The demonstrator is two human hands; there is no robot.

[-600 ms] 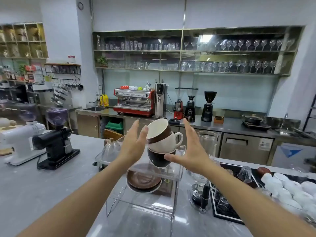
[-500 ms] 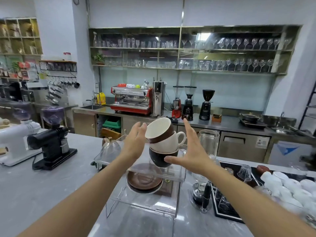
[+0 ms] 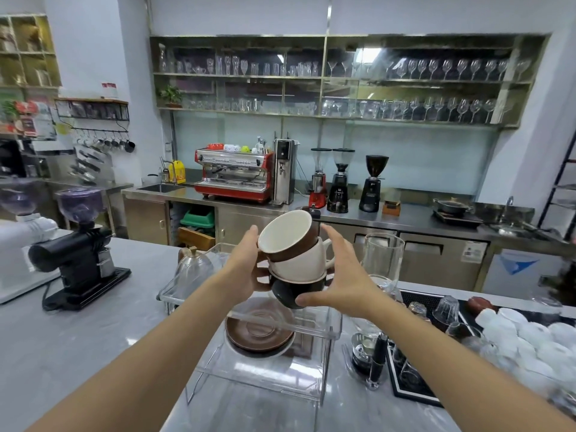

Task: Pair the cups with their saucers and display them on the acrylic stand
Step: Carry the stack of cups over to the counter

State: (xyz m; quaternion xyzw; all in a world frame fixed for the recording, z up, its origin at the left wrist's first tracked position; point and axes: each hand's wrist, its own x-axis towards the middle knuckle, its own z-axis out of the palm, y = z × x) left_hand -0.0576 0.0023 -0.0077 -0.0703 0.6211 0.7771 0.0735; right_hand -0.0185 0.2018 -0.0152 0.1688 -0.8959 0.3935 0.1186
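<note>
Cups [image 3: 293,254], three stacked, sit clasped between my left hand [image 3: 246,266] and right hand [image 3: 343,272] above the saucers [image 3: 258,332].

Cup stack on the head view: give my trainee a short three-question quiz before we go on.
1. How many cups are in the cup stack?
2. True or false: the brown saucers already carry a cup.
3. Which hand has its thumb against the bottom cup? A) left hand B) right hand

Key: 1) three: brown, white, dark. 2) false; they lie bare under the top shelf of the acrylic stand. 3) B.
</note>
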